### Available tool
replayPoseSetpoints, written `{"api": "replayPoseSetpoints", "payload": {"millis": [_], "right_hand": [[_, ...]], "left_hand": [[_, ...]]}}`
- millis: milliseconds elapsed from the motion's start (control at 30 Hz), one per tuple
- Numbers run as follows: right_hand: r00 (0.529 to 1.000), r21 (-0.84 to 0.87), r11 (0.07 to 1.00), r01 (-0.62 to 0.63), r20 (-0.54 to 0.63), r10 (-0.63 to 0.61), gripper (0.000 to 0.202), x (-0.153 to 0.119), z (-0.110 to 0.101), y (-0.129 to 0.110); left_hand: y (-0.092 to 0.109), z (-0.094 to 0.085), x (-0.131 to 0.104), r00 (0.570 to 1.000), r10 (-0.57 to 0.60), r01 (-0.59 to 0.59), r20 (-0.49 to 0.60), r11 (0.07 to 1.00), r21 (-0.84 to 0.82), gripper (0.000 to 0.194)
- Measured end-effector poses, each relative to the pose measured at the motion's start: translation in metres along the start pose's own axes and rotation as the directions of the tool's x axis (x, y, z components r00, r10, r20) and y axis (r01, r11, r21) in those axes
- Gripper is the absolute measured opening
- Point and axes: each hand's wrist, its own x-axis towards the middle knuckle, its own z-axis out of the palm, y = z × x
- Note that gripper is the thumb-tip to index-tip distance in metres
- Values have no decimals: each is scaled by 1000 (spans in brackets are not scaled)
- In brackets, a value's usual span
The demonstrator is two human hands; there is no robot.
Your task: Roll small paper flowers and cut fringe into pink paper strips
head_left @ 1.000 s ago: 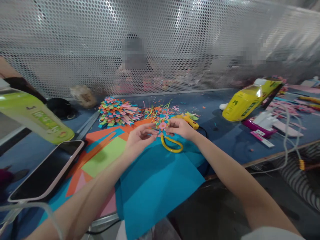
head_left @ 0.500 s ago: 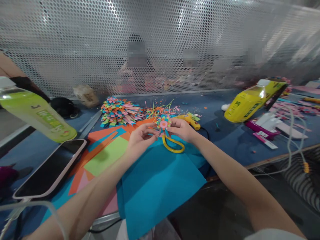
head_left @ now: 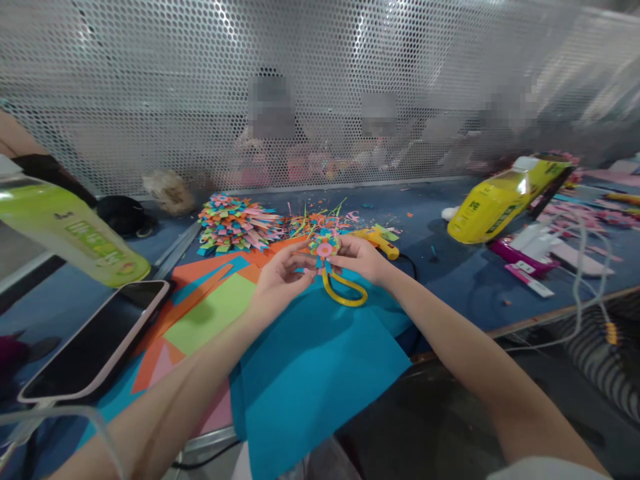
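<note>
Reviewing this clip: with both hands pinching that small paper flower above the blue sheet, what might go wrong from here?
1. The small multicoloured paper flower with a pink centre is pinched between left hand and right hand; a hard squeeze could crumple its petals.
2. The yellow scissor handle loop hangs beneath the fingers and might snag or cut the teal paper sheet.
3. The yellow glue gun lies just behind the right hand; brushing it may burn.

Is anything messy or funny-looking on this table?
Yes. Thin paper scraps are scattered over the blue table behind the paper flower that both hands hold. The big teal sheet hangs over the table's front edge, and the yellow bottle looks tipped over.
</note>
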Motion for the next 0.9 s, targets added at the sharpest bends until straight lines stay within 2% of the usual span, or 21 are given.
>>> {"api": "replayPoseSetpoints", "payload": {"millis": [200,367,467,633,900], "right_hand": [[999,-60,997,39,-13,-39,27,1,-1,3],[1000,-72,997,25,-2,-25,23,-2,4,-3],[1000,-89,996,13,-19,-14,28,-3,8,-4],[996,-93,996,6,-84,-13,31,-1,11,2],[993,17,999,-28,-116,30,33,0,18,4]], "left_hand": [[2,0,1,999,-5,5,-46,1000,7,59],[-2,-1,1,998,-42,44,-54,998,39,53],[-3,0,0,997,-62,64,-52,997,36,53],[2,3,-1,998,-63,65,-27,995,73,65],[-1,4,0,999,-36,38,-29,997,61,60]]}}
